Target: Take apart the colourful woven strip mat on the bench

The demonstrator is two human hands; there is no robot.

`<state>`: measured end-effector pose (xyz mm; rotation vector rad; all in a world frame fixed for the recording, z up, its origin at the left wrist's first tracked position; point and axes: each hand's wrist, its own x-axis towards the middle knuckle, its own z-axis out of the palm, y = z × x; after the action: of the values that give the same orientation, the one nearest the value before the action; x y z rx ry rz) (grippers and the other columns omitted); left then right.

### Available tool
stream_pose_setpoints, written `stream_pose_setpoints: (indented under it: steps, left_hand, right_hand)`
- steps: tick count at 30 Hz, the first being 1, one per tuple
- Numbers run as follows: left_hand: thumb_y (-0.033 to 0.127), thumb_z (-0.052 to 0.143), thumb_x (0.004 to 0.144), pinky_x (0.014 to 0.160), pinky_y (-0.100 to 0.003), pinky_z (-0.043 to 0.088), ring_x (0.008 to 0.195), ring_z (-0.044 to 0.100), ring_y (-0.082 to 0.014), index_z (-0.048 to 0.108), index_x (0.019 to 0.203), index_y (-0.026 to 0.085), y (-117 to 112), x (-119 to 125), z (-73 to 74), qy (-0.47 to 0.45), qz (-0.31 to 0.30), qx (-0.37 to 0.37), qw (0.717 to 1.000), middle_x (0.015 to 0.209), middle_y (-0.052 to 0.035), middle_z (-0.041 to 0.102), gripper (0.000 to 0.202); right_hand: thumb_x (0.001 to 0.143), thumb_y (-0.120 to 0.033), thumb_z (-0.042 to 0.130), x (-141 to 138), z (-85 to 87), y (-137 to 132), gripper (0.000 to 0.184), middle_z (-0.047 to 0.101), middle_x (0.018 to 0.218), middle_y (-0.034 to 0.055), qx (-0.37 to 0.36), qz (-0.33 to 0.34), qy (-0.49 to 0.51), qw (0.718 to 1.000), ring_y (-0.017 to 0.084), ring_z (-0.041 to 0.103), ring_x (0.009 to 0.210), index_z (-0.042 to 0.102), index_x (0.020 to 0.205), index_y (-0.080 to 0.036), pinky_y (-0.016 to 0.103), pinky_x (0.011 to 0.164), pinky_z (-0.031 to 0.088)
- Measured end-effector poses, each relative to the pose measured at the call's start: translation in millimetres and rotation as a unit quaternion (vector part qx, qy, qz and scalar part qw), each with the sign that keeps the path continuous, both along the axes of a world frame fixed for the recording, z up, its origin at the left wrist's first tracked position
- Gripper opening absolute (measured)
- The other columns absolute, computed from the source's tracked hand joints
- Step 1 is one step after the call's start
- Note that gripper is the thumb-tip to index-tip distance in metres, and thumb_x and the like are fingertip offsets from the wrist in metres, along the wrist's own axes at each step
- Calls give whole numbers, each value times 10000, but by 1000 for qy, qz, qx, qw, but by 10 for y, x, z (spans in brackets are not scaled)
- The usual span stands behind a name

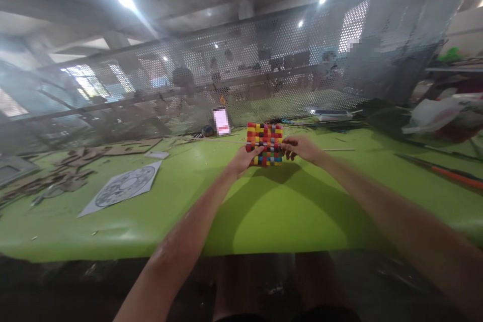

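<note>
A small woven piece of red, yellow, black, grey and blue checks is held up over the green table, its broad face toward me. My left hand grips its left side, the thumb lying across the front and the other fingers hidden behind. At the right edge, my right hand pinches the piece between thumb and forefinger, with the remaining fingers curled below. Whether the piece is flat or hollow, I cannot tell. Its shadow falls on the table beneath both hands.
A printed sheet with a round pattern lies left on the green table, near brown cardboard scraps. A lit phone leans by the perforated metal screen. On the right are an orange-handled tool and a white plastic bag.
</note>
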<state>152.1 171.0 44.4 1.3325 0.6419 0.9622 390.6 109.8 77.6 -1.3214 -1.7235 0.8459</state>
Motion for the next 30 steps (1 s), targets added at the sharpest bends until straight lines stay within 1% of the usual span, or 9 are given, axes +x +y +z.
stream_pose_setpoints:
  steps: [4,7,10,13,16,20,25,28,30]
  left_hand:
    - [321,856,801,894,-378,622,982,754,-251,772,958,183,77,13,27,27,130,56,990,931,-69,795,225]
    - [303,747,898,792,-334,626,935,737,-251,745,927,176,123,18,49,86,234,133,959,902,-78,763,130]
    - [298,559,1008,771,-351,633,941,714,-235,713,1102,172,138,7,40,118,272,247,923,1144,-135,715,220]
    - [212,457,1025,1006,-430,579,1135,658,-251,664,1295,212,122,-30,35,162,299,377,861,1333,-145,618,340]
    - [111,438,987,1125,-520,495,1350,530,-327,557,1474,244,79,-71,63,233,340,443,796,1451,-164,525,519]
    - [16,414,930,1032,-587,557,1448,404,-416,458,1565,246,14,-104,122,324,396,436,740,1545,-199,414,677]
    - [-5,506,893,1180,-568,431,1493,346,-386,488,1530,233,26,-176,163,269,430,439,742,1543,-192,364,680]
    - [76,627,886,1241,-531,334,1493,326,-348,477,1516,220,89,-239,177,198,432,428,769,1509,-190,398,664]
    - [172,690,890,1223,-509,355,1468,343,-328,468,1507,235,154,-276,178,157,445,382,794,1461,-176,452,659]
  right_hand:
    - [959,-424,691,-3,36,17,256,714,778,72,37,-72,-3,997,137,636,585,658,960,-170,259,513,498]
    - [921,-509,725,-108,80,-5,347,666,696,35,83,-68,38,993,120,599,545,632,889,-177,246,497,484]
    - [893,-674,677,-328,79,-91,518,659,673,35,47,36,95,994,117,611,544,643,819,-162,248,513,497]
    - [921,-735,587,-570,33,-226,606,702,733,61,-53,174,139,973,138,665,601,688,887,-138,267,549,530]
    - [965,-668,583,-755,3,-375,549,746,834,86,-125,246,168,946,166,714,692,669,1062,-134,312,634,591]
    - [958,-445,712,-898,29,-529,527,762,920,96,-191,310,176,915,210,747,813,527,1347,-142,363,764,621]
    - [1027,-256,581,-860,84,-484,243,623,708,-8,-212,180,194,941,90,551,522,563,1242,-143,213,484,473]
    - [1036,-225,540,-717,138,-373,123,490,603,-66,-152,90,199,964,43,328,410,613,1107,-157,172,374,254]
    - [1026,-225,549,-606,186,-310,82,461,578,-75,-83,50,213,972,44,307,399,611,1028,-171,173,368,228]
